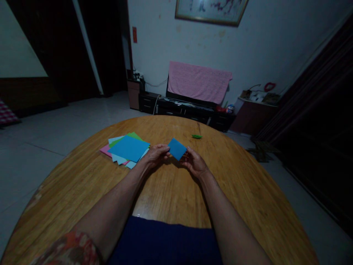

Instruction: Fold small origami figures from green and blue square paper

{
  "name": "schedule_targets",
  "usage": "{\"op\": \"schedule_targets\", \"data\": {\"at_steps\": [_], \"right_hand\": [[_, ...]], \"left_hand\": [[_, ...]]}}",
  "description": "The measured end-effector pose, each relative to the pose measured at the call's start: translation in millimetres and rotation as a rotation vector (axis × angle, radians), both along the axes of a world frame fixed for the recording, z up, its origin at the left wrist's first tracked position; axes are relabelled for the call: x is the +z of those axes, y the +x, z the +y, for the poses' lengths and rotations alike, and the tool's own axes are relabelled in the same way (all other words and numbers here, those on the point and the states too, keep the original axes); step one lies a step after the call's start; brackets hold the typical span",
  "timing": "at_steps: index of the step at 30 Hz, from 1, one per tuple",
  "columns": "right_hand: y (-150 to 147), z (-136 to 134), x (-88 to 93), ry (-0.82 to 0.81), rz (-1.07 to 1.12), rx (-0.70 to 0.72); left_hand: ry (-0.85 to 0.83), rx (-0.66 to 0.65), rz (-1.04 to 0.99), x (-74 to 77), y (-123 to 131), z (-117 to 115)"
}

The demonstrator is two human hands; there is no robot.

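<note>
A small blue paper square (177, 149), turned like a diamond, is held up between my two hands above the table. My left hand (157, 154) pinches its left corner between thumb and fingers. On the other side my right hand (195, 162) grips the right corner, its fingers partly behind the paper. Close to my left hand lies a loose stack of coloured paper sheets (129, 148), with blue on top and green, pink and pale blue edges fanned out below. Beyond my right hand a small green folded paper piece (196, 136) rests on the table.
The round wooden table (171, 198) fills the foreground. Behind it stands a low black cabinet (187, 110) below a screen draped with a pink cloth (198, 81). A dark blue cloth (165, 241) lies at the near edge, between my forearms.
</note>
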State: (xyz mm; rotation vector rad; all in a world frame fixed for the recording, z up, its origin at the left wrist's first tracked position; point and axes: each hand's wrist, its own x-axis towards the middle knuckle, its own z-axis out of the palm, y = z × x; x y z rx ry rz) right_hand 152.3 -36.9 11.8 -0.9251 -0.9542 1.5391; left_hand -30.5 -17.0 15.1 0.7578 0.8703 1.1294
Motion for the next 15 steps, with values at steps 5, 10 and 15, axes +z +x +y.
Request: {"op": "schedule_targets", "data": {"at_steps": [5,10,15], "right_hand": [[1,1,-3.6,0.009,0.003,-0.012],[-3,2,-6.1,0.128,-0.186,-0.126],[-1,6,-12.2,0.387,-0.604,-0.321]], "left_hand": [[0.019,-0.012,0.008,-0.9,0,0],[0.029,-0.06,0.015,-9.2,2,2],[0.089,-0.014,0.1,-8.1,3,-4]]}}
